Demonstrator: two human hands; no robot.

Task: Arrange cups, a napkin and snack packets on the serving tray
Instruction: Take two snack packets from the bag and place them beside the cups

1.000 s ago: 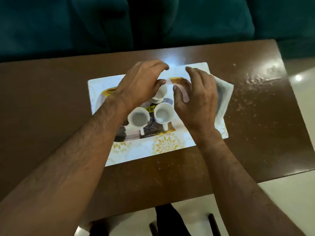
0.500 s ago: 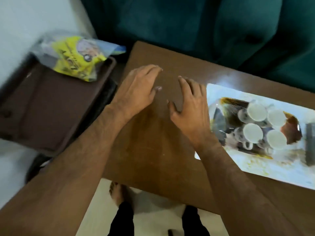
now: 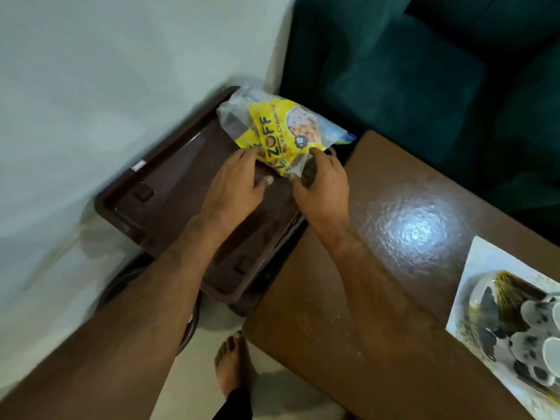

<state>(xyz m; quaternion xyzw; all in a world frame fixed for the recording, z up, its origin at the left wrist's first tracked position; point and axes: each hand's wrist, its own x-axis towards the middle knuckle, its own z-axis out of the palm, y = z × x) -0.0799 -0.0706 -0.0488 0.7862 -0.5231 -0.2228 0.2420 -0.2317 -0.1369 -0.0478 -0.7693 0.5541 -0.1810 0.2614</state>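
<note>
A yellow snack packet [image 3: 280,128] in clear plastic lies at the far end of a dark brown stool top [image 3: 169,189] left of the table. My left hand [image 3: 235,183] grips the packet's near left corner. My right hand [image 3: 324,183] pinches its near right corner. The white patterned serving tray [image 3: 472,283] sits at the right edge of the brown table [image 3: 348,298], with white cups [image 3: 530,313] on it, partly cut off by the frame. No napkin is in view.
A dark teal sofa [image 3: 424,71] stands behind the table. A pale wall [image 3: 106,71] fills the left. A bare foot [image 3: 230,362] stands on the light floor by the table's near corner.
The view swung further left, away from the tray. Both hands left the table top and reached over to the stool, where they took hold of the packet's near corners.
</note>
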